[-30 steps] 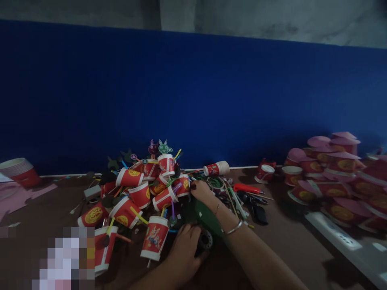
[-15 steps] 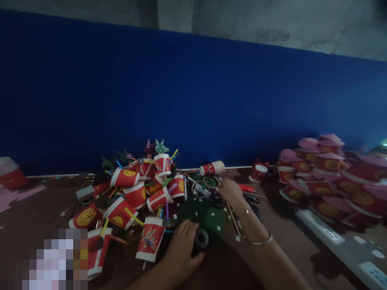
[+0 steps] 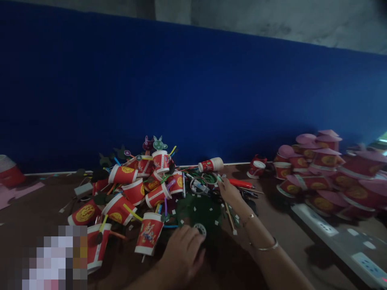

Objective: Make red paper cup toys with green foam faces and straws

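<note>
My left hand [image 3: 184, 249] is low in the middle, its fingers curled against a dark roll with a pale, holed hub [image 3: 200, 230]. Much of the roll is hidden behind the hand. My right hand [image 3: 229, 191], with bracelets at the wrist, reaches farther back into loose tools. Its fingers are pinched together near a small pale thing [image 3: 223, 177], too small to name. A dark green sheet [image 3: 201, 207] strewn with small white squares lies between the hands. Just left of my left hand a red paper cup [image 3: 148, 233] with a rabbit picture stands tilted.
A heap of decorated red cups [image 3: 122, 174] with coloured straws fills the left. Stacked paper cups [image 3: 211, 164] lie on their side near the blue partition [image 3: 193, 92]. A red tool [image 3: 240, 183] lies beyond my right hand. Pink-topped cups [image 3: 325, 159] and a power strip [image 3: 314, 219] are at right.
My left hand's fingers have drawn in closer around the roll, which has shifted slightly away from me. My right hand stays among the tools, with a pale thing now showing at its fingertips.
</note>
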Action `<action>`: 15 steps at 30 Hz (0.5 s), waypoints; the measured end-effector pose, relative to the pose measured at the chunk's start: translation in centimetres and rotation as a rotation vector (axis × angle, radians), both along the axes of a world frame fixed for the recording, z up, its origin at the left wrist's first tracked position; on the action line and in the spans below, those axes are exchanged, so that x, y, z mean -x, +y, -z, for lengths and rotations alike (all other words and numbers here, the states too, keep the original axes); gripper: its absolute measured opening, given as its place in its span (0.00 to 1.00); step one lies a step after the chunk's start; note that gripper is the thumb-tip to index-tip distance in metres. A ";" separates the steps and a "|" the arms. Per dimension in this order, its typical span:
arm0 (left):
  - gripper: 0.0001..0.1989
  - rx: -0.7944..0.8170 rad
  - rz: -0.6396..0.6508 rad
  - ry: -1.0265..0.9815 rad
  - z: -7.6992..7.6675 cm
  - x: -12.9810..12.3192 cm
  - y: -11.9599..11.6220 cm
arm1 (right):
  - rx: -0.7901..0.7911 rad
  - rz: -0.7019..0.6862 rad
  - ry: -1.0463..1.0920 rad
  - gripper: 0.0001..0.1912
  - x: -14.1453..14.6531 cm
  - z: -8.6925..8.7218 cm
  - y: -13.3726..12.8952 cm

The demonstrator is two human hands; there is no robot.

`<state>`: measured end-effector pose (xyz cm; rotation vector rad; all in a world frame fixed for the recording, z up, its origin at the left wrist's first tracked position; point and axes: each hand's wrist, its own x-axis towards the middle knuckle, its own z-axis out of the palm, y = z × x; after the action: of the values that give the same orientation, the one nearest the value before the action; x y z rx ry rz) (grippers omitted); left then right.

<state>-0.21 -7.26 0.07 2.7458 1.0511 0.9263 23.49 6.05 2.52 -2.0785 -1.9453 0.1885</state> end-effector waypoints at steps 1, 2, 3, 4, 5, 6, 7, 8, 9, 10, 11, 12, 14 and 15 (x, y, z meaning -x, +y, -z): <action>0.12 -0.030 0.012 0.041 0.2 -0.2 -0.5 | -0.003 -0.005 0.026 0.14 0.2 0.0 0.0; 0.13 -0.058 -0.006 0.067 0.5 -0.4 -0.9 | -0.003 -0.010 0.051 0.15 0.5 0.0 -0.1; 0.16 -0.078 -0.027 0.094 0.9 -0.7 -1.2 | -0.001 -0.021 0.076 0.15 0.8 0.0 -0.2; 0.19 -0.087 -0.044 0.125 1.3 -0.9 -1.5 | -0.002 -0.043 0.098 0.14 1.2 0.1 -0.3; 0.21 -0.090 -0.058 0.152 1.7 -1.1 -1.7 | -0.006 -0.067 0.118 0.14 1.7 0.3 -0.4; 0.23 -0.089 -0.060 0.177 2.0 -1.3 -1.9 | -0.013 -0.089 0.135 0.14 2.2 0.4 -0.5; 0.24 -0.084 -0.053 0.198 2.3 -1.4 -1.9 | -0.020 -0.110 0.149 0.14 2.7 0.6 -0.6; 0.24 -0.079 -0.040 0.215 2.5 -1.5 -2.0 | -0.026 -0.127 0.158 0.14 3.2 0.9 -0.7; 0.23 -0.074 -0.025 0.228 2.7 -1.6 -2.0 | -0.030 -0.143 0.165 0.14 3.7 1.1 -0.7; 0.23 -0.067 -0.013 0.238 2.7 -1.6 -2.0 | -0.030 -0.158 0.170 0.14 4.1 1.3 -0.8; 0.23 -0.056 -0.001 0.245 2.7 -1.6 -1.9 | -0.028 -0.172 0.172 0.14 4.5 1.5 -0.9; 0.23 -0.041 0.003 0.247 2.7 -1.6 -1.9 | -0.025 -0.184 0.171 0.14 4.8 1.7 -1.0; 0.24 -0.003 0.001 0.245 2.7 -1.5 -1.9 | -0.015 -0.202 0.160 0.14 5.2 2.0 -1.1; 0.24 0.014 0.000 0.246 2.6 -1.5 -1.8 | -0.006 -0.205 0.149 0.14 5.3 2.0 -1.2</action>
<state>1.26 -9.08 -2.55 2.9026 1.0855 0.5883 18.19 4.81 0.53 -1.8032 -2.0603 0.3682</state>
